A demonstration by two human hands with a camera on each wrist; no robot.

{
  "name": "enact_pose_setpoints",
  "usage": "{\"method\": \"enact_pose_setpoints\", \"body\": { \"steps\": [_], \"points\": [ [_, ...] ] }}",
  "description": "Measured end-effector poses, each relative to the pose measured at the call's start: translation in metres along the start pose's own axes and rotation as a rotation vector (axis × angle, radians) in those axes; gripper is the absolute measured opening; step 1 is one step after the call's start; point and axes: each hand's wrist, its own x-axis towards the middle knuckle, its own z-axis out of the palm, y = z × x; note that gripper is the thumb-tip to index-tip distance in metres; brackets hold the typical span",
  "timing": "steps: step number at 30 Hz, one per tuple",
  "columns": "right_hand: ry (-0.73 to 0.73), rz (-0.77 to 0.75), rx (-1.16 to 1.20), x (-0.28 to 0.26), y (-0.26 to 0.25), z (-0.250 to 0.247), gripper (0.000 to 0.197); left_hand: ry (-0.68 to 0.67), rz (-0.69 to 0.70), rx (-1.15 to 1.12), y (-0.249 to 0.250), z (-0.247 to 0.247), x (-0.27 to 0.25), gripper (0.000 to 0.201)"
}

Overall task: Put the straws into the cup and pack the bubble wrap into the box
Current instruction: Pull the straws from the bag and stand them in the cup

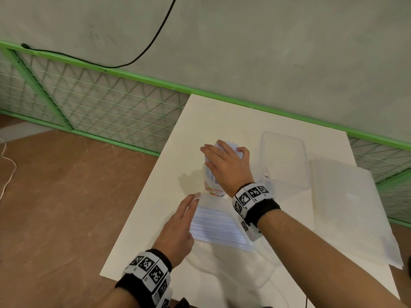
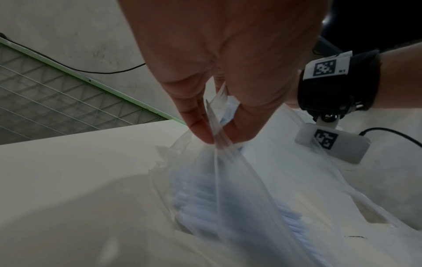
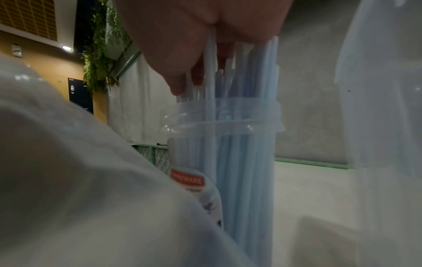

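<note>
Clear plastic cup (image 1: 213,187): upright on the white table (image 1: 224,116), just beyond the straw bag; a red-and-white label sits low on its wall.
Straws in cup (image 3: 242,155): pale blue bundle standing upright, tops rising above the rim.
My right hand (image 1: 226,162): resting on top of the standing straws, fingers bent over their ends and around the bundle, holding them in the cup.
My left hand (image 1: 178,227): near side of the cup, thumb and fingertips (image 2: 200,130) pinched together on the edge of the clear plastic bag (image 2: 230,180), lifting that edge off the table.
Straws in bag (image 1: 213,225): more pale straws lying flat inside the bag, between my two wrists.
Box (image 1: 287,161): clear, open, empty as far as I can see, on the table right of the cup, close beside my right wrist.
Bubble wrap (image 1: 347,210): flat translucent sheet at the right edge of the table, right of the box and overhanging the near right side; neither hand touches it.
Wristbands (image 1: 251,196): black, with black-and-white square markers, one on each wrist.
Background: green mesh fence (image 1: 89,103) along a grey wall, a black cable (image 1: 142,56) hanging across it.
</note>
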Motion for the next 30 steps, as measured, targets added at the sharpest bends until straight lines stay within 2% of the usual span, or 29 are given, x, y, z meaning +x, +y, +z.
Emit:
{"method": "enact_pose_setpoints", "body": {
  "steps": [5, 9, 11, 15, 18, 21, 27, 30],
  "points": [
    [0.018, 0.028, -0.037, 0.0, 0.005, -0.002, 0.052, 0.004, -0.007, 0.007, -0.001, -0.001, 0.001, 0.096],
    [-0.022, -0.048, -0.052, -0.002, 0.01, 0.002, 0.042, 0.003, 0.003, 0.001, -0.001, 0.002, 0.003, 0.097],
    [-0.013, -0.006, -0.022, 0.002, 0.009, -0.007, 0.032, 0.001, 0.011, 0.0, -0.002, 0.002, 0.004, 0.097],
    [0.002, 0.117, 0.124, 0.008, 0.009, -0.022, 0.046, -0.002, 0.01, 0.003, -0.002, 0.002, 0.006, 0.098],
    [-0.103, 0.194, 0.134, 0.006, 0.013, -0.017, 0.056, -0.01, 0.013, -0.002, -0.002, 0.003, 0.006, 0.098],
    [-0.217, 0.157, 0.079, 0.002, 0.014, -0.012, 0.066, -0.013, 0.01, -0.011, -0.002, 0.003, 0.006, 0.099],
    [-0.252, 0.152, 0.111, 0.013, 0.01, -0.015, 0.078, -0.01, 0.004, -0.021, -0.004, 0.004, 0.007, 0.099],
    [-0.245, 0.116, 0.062, 0.019, 0.007, -0.007, 0.07, -0.006, 0.006, -0.016, -0.004, 0.004, 0.006, 0.099]
  ]
}}
